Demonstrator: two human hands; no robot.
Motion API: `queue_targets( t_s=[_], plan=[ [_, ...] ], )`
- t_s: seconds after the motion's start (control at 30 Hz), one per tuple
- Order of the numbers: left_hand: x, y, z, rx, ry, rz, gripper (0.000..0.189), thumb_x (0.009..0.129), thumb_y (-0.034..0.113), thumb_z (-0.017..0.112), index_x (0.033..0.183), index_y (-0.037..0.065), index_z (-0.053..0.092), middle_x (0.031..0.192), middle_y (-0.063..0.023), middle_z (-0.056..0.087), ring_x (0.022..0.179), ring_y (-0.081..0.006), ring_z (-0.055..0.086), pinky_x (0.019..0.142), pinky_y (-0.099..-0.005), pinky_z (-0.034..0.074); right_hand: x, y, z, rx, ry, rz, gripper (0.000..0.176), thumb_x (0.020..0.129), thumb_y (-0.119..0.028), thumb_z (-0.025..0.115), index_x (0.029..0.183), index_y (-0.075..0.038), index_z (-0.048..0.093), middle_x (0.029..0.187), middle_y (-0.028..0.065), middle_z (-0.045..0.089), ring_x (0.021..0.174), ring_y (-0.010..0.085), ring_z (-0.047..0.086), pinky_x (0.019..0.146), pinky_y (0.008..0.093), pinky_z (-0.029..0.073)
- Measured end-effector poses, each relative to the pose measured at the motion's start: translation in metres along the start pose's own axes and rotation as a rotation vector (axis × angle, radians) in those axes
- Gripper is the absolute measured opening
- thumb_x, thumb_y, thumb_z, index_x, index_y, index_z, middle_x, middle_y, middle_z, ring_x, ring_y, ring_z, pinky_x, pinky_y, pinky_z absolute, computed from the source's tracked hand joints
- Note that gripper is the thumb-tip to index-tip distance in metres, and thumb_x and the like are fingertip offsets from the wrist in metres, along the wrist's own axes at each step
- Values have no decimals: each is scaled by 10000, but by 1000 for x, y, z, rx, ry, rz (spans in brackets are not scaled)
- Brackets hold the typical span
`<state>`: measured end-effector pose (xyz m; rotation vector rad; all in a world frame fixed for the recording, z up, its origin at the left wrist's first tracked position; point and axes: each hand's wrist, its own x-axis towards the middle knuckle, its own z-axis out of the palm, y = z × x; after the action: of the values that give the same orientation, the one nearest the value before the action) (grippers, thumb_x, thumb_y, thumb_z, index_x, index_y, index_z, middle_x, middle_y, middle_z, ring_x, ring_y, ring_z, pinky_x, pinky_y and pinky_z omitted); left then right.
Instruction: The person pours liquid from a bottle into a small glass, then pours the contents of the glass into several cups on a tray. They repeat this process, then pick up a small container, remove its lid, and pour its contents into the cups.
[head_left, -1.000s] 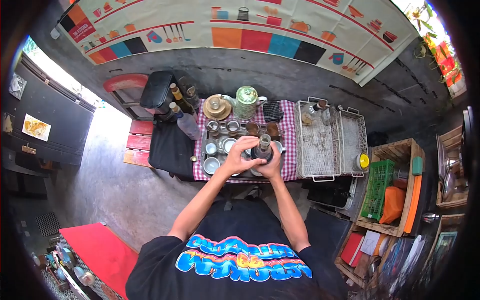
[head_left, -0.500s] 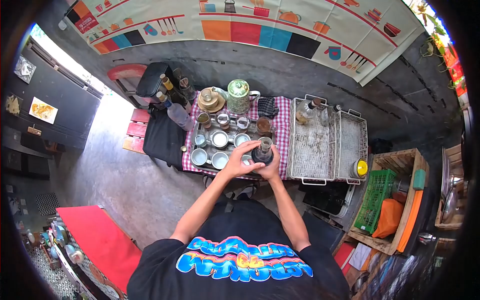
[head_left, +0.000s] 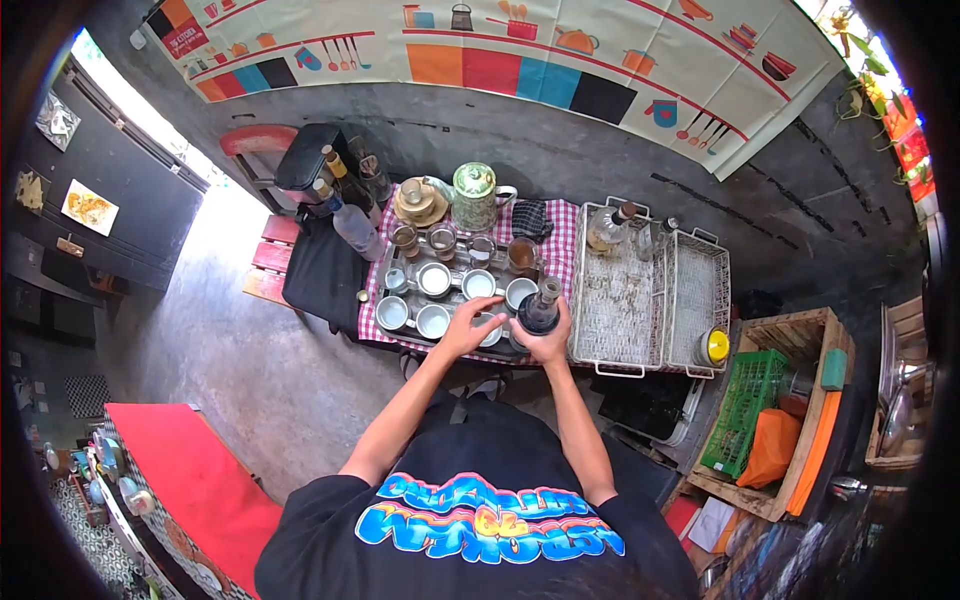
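My right hand is wrapped round a small glass bottle with dark contents, held upright over the front right of a metal tray. My left hand hovers just left of the bottle, fingers apart, above a white cup. Several white cups stand in rows on the tray, among them one at the front left and one close to the bottle. Behind them is a row of glass jars, one with brown contents. The tray rests on a red checkered cloth.
A green enamel pot stands behind the jars. Tall bottles are at the left. White wire baskets holding glass bottles sit to the right, with a wooden crate beyond. A red-topped table lies lower left.
My left hand has come off the bottle and opened beside it. My right hand has shifted slightly right with the bottle.
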<state>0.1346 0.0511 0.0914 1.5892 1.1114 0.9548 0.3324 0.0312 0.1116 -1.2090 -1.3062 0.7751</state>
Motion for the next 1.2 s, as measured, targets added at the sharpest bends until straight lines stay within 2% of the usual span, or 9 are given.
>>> queue_targets(
  t_s=[0.03, 0.1, 0.2, 0.23, 0.33, 0.43, 0.7, 0.93, 1.2],
  plan=[
    [-1, -14, 4, 56, 30, 20, 493, 852, 302, 790, 1244, 28, 671, 1161, -171, 697, 1064, -317, 660, 938, -397, 503, 0, 0, -3, -35, 17, -22, 642, 645, -108, 908, 1181, -30, 562, 957, 48, 647, 855, 139, 636, 777, 312, 529],
    [-7, -44, 9, 261, 36, 49, 512, 807, 312, 815, 1217, 35, 682, 1168, -172, 693, 1084, -343, 644, 966, -419, 490, -1, -1, -8, -51, 20, -15, 619, 633, -124, 925, 1116, -35, 547, 923, 40, 626, 803, 154, 622, 746, 328, 520],
    [-16, -61, 12, 472, 23, 89, 606, 712, 342, 863, 1212, 52, 682, 1183, -161, 683, 1108, -364, 621, 996, -450, 472, -2, 9, -14, -137, 60, -112, 732, 629, -134, 940, 1204, -9, 505, 961, 60, 626, 834, 166, 629, 776, 337, 527],
    [-19, -63, 14, 528, 16, 101, 648, 676, 355, 880, 1217, 59, 679, 1188, -156, 678, 1116, -368, 614, 1004, -460, 466, -3, 9, -14, -121, 84, -102, 701, 628, -137, 933, 1183, -17, 522, 948, 62, 628, 829, 168, 628, 773, 337, 526],
    [-21, -69, 18, 557, -11, 45, 793, 582, 365, 924, 1265, 71, 649, 1204, -145, 662, 1130, -364, 602, 995, -465, 475, -8, 15, -15, -73, 127, -72, 644, 627, -146, 921, 1145, -32, 557, 924, 66, 633, 819, 172, 626, 767, 338, 523],
    [-21, -72, 21, 544, -13, 51, 857, 552, 341, 940, 1300, 76, 618, 1213, -145, 646, 1136, -371, 593, 996, -460, 477, -8, 17, -15, -56, 134, -61, 654, 626, -156, 924, 1152, -29, 556, 928, 70, 634, 824, 175, 627, 767, 339, 522],
    [-19, -71, 17, 481, -84, -18, 857, 551, 260, 940, 1318, 87, 601, 1270, -152, 604, 1176, -372, 571, 1008, -453, 475, -5, 19, -11, -104, 135, -98, 643, 625, -158, 928, 1144, -36, 569, 947, 74, 641, 856, 183, 626, 798, 356, 517],
    [-21, -71, 17, 467, -55, 51, 819, 590, 245, 917, 1326, 78, 599, 1305, -164, 596, 1218, -381, 555, 1045, -442, 458, -3, 20, -8, -46, 42, 22, 627, 633, -147, 924, 1143, -51, 573, 942, 64, 642, 853, 173, 627, 793, 343, 518],
    [8, -33, 33, 318, 20, 158, 603, 768, 191, 810, 1315, 49, 601, 1291, -160, 614, 1210, -359, 574, 1034, -441, 462, -4, 26, -14, -67, 59, -47, 557, 657, -126, 929, 1077, -52, 571, 900, 33, 673, 780, 149, 662, 743, 319, 541]
  ],
)
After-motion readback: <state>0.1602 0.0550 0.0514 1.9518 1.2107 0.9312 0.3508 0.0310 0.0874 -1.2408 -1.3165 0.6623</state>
